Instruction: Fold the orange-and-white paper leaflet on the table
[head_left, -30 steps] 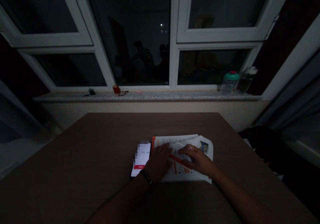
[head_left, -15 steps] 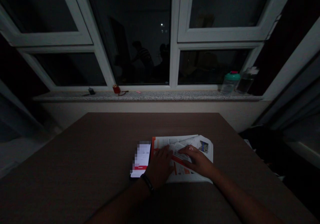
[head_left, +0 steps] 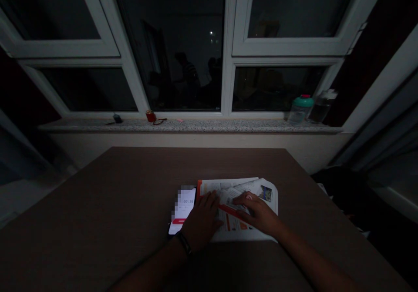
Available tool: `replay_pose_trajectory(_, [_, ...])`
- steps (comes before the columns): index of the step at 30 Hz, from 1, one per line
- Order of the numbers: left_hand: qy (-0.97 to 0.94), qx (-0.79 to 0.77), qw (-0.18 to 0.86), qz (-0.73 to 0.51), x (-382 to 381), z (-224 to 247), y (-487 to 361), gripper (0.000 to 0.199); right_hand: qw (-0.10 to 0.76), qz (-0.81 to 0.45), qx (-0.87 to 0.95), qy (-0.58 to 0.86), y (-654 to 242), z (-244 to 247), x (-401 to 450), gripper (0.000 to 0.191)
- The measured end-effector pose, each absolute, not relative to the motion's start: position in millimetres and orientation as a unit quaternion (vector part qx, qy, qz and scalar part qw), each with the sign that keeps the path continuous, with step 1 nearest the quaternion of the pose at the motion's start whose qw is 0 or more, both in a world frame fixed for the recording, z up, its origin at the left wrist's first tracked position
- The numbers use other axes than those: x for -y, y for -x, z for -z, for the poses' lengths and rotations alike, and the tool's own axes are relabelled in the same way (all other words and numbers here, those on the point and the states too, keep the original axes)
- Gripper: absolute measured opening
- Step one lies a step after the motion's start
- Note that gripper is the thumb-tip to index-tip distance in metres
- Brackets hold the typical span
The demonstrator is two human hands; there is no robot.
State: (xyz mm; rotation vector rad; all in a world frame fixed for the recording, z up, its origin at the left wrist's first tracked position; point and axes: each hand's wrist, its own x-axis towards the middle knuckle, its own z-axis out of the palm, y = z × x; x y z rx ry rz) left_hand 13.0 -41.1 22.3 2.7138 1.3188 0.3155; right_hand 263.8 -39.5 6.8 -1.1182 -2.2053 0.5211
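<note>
A printed paper booklet (head_left: 240, 231) with orange and red bands lies on the table, its upper sheet folded over at a slant. A red strip crosses its middle along the fold. My left hand (head_left: 202, 218), with a dark band on the wrist, rests on the booklet's left part, fingers stretched out over the paper. On the folded sheet lies my right hand (head_left: 259, 213), its fingers bent and the thumb apart from them near the red strip. Just left of the booklet, a phone (head_left: 186, 205) with a lit timer screen is partly covered by my left hand.
The brown table (head_left: 130, 196) reaches toward a stone windowsill (head_left: 202, 125). On the sill stand a shaker bottle (head_left: 300, 109) with a teal lid, a clear bottle (head_left: 321, 107), a small red jar (head_left: 150, 116) and a small dark bottle (head_left: 117, 118). People are reflected in the dark window.
My left hand has slid slightly left and down, baring more of the red strip. The right hand stays on the folded sheet, nearly in place.
</note>
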Motion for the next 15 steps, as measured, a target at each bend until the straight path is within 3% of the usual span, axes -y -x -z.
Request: replay_pose_trajectory(15, [-0.89, -0.445, 0.032, -0.093, 45.9, -25.0, -14.1, 0.055, 0.275, -0.195, 0.847, 0.412, -268.7, -9.9, 38.9, 0.037])
